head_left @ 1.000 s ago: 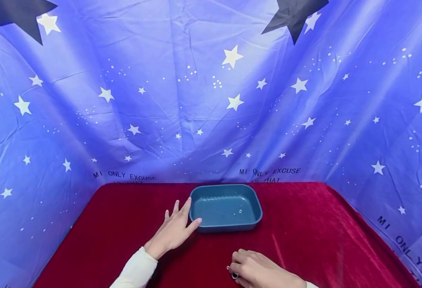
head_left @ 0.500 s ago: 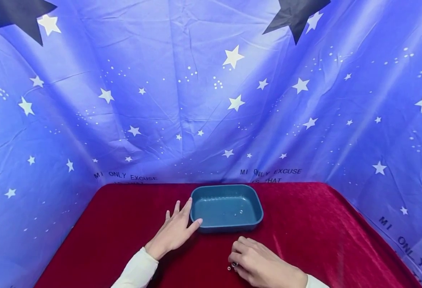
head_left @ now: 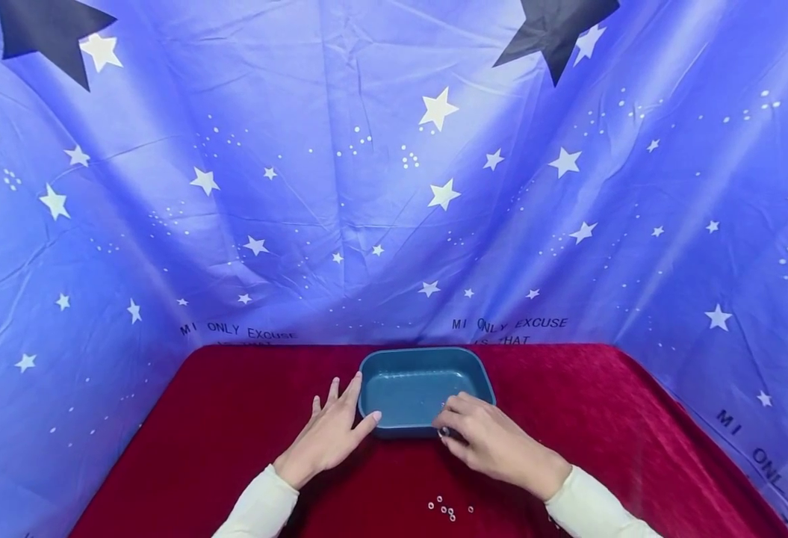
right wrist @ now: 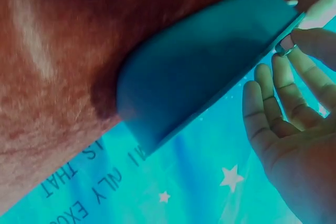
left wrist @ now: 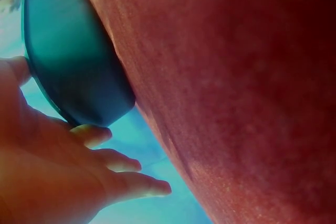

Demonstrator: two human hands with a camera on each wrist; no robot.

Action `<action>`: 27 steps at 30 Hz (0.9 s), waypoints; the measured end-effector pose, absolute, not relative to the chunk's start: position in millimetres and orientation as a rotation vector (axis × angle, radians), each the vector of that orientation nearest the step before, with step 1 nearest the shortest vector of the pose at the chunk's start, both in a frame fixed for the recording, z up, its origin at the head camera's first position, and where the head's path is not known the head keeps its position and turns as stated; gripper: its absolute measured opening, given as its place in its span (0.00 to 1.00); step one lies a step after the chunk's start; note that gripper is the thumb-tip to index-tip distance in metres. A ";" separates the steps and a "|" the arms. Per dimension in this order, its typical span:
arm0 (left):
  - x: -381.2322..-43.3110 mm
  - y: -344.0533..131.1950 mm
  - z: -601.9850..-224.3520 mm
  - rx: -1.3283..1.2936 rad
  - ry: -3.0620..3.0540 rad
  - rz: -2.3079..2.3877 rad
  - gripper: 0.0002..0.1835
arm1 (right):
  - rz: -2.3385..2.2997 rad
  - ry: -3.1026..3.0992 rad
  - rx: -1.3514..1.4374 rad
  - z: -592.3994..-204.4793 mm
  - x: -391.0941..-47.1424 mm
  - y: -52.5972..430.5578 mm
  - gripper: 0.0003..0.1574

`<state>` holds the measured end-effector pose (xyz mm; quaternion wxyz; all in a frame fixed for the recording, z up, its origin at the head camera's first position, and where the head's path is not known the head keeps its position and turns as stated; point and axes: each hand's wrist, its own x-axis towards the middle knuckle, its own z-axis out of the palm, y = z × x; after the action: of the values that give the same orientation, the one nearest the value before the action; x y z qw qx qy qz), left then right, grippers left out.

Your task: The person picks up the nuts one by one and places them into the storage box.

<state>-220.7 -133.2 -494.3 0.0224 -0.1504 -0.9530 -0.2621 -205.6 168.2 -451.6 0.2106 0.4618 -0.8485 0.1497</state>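
Blue tray point(head_left: 394, 400) upright toward the far side of the red-covered tabletop point(head_left: 232, 433), roughly midway across; inside you can see bare floor on the left and middle, with light glinting off it; the near right part is hidden behind your right hand point(head_left: 488, 441), so what lies there cannot be told. Your left hand point(head_left: 329, 433) is at the tray's left end, grip apart, fingers spread and holding nothing; thumb touching the rim by the near left corner, index fingertip against the end wall. Your right hand's grip is together, thumb and index finger clamped on a small shiny piece point(head_left: 444, 431); in the right wrist view the pinch sits just by the rim, the other fingers more loosely bent; whether you touch the rim there cannot be told. Nearer to you, on the tabletop and well apart from the tray, lie small pale rings point(head_left: 450, 512); five in a loose cluster, one a little to the right; too small to read further. White sleeves point(head_left: 262, 497) on both your arms; behind the tabletop, a blue backdrop point(head_left: 340, 202) with stars and black lettering.
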 end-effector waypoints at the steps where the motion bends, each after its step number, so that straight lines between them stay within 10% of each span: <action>1: -220.6 -132.9 -494.5 -0.466 -2.951 -0.809 0.47 | 0.417 -2.363 1.275 -451.4 -208.0 169.0 0.10; 27: -218.6 -131.7 -493.7 -0.447 -2.970 -0.817 0.47 | 0.289 -2.528 1.131 -456.1 -253.7 173.9 0.07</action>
<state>-218.6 -131.7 -493.7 0.0147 -0.1436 -0.9540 -0.2626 -253.7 173.9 -456.1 0.1776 0.3996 -0.8935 0.1021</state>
